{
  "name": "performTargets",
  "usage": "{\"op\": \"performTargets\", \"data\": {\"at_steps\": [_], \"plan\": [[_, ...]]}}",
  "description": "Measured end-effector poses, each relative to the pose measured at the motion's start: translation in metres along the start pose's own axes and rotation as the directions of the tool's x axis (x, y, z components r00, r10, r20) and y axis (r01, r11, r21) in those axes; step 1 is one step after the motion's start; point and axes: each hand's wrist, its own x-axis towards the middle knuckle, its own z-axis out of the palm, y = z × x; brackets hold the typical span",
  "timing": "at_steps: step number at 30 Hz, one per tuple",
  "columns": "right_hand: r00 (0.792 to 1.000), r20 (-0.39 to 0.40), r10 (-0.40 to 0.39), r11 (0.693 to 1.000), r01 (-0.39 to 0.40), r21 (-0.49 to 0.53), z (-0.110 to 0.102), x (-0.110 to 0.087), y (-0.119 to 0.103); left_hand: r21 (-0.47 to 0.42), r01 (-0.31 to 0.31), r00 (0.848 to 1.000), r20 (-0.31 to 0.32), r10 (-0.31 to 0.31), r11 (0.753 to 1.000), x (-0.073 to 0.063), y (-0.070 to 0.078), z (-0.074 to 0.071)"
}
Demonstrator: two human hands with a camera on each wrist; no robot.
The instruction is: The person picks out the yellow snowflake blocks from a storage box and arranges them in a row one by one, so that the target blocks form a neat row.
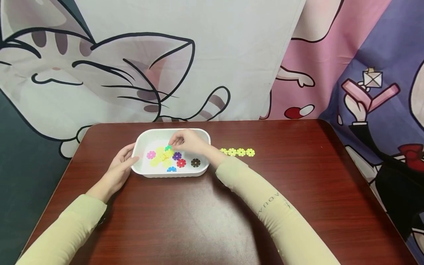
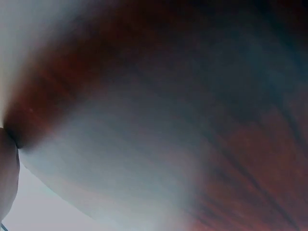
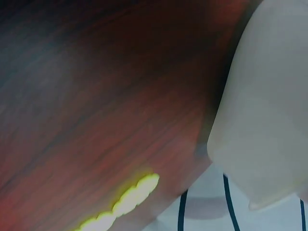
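A white tray [image 1: 172, 174] holds loose flower-shaped plastic pieces: several yellow ones [image 1: 162, 156] heaped near the middle, with pink [image 1: 151, 155], purple [image 1: 177, 156], red [image 1: 181, 163], blue [image 1: 171, 169] and dark brown [image 1: 195, 162] ones around them. My left hand [image 1: 120, 165] grips the tray's left side, thumb at the rim. Inside the tray, my right hand [image 1: 187, 141] has its fingertips at a green piece [image 1: 168, 148] beside the yellow heap; whether they pinch it is hidden. The right wrist view shows the tray's pale outer side [image 3: 269, 96].
To the right of the tray, a row of yellow flower pieces [image 1: 241, 152] lies on the dark red-brown table [image 1: 298, 176]; the right wrist view shows this yellow row [image 3: 130, 199] too. A cartoon-printed cloth [image 1: 232, 55] hangs behind the table's far edge. The left wrist view is mostly blurred.
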Motion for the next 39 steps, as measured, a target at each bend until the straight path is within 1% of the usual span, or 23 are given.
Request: {"op": "performTargets", "data": {"at_steps": [3, 9, 15, 21, 29, 39], "plan": [[1.000, -0.002, 0.010, 1.000, -0.010, -0.006, 0.007, 0.005, -0.001, 0.004, -0.001, 1.000, 0.001, 0.001, 1.000, 0.000, 0.000, -0.001], [1.000, -0.002, 0.008, 0.999, -0.008, -0.051, 0.017, 0.013, 0.000, 0.005, -0.004, 1.000, 0.010, 0.004, 1.000, 0.000, 0.000, -0.002], [1.000, 0.002, 0.021, 0.990, -0.020, -0.138, 0.023, 0.017, 0.003, 0.007, -0.001, 1.000, 0.015, 0.000, 1.000, 0.002, -0.001, -0.001], [0.999, 0.009, 0.038, 0.973, -0.035, -0.227, 0.028, 0.018, 0.005, 0.014, 0.005, 1.000, 0.011, -0.005, 1.000, 0.002, -0.001, -0.002], [0.998, 0.055, 0.028, 0.939, -0.008, -0.344, 0.032, 0.021, 0.006, 0.008, -0.005, 1.000, 0.008, 0.005, 1.000, 0.000, -0.001, -0.003], [0.997, 0.074, 0.024, 0.903, 0.010, -0.429, 0.033, 0.021, 0.007, 0.031, 0.007, 1.000, 0.007, -0.007, 1.000, 0.001, -0.001, -0.003]]}}
